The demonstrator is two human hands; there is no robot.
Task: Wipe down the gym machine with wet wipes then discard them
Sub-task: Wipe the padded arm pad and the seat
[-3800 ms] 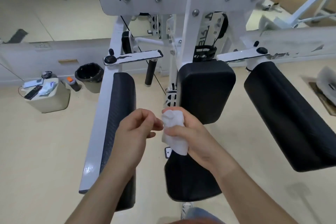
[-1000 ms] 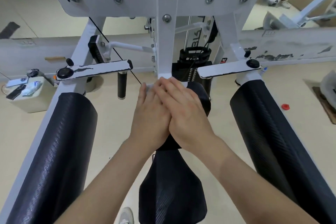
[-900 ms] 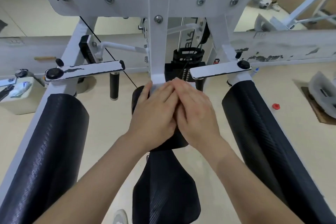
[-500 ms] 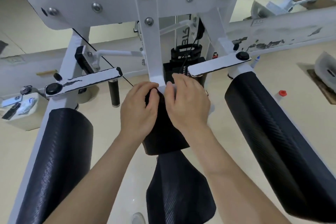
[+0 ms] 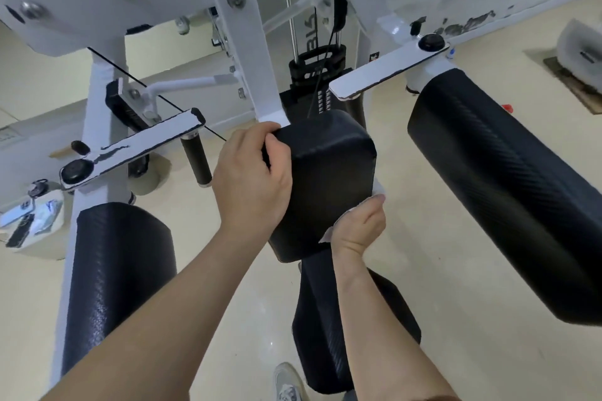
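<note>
The step in hand looks like wiping the middle pad point(image 5: 325, 179) of the gym machine point(image 5: 241, 26), and doing it well likely means keeping the wet wipe point(image 5: 376, 192) flat against the pad's right side and drawing it along in overlapping strokes while the other hand steadies the pad. The corners and lower edge probably deserve a pass too, since the wipe covers only a small patch at a time.

The left hand point(image 5: 252, 182) grips the pad's upper left corner, fingers curled over its top edge and closed firmly on it. The right hand point(image 5: 358, 225) sits at the pad's lower right edge, fingers folded around the white wipe and pressing it against the pad's side. The two hands are apart, one on each side of the pad.
</note>
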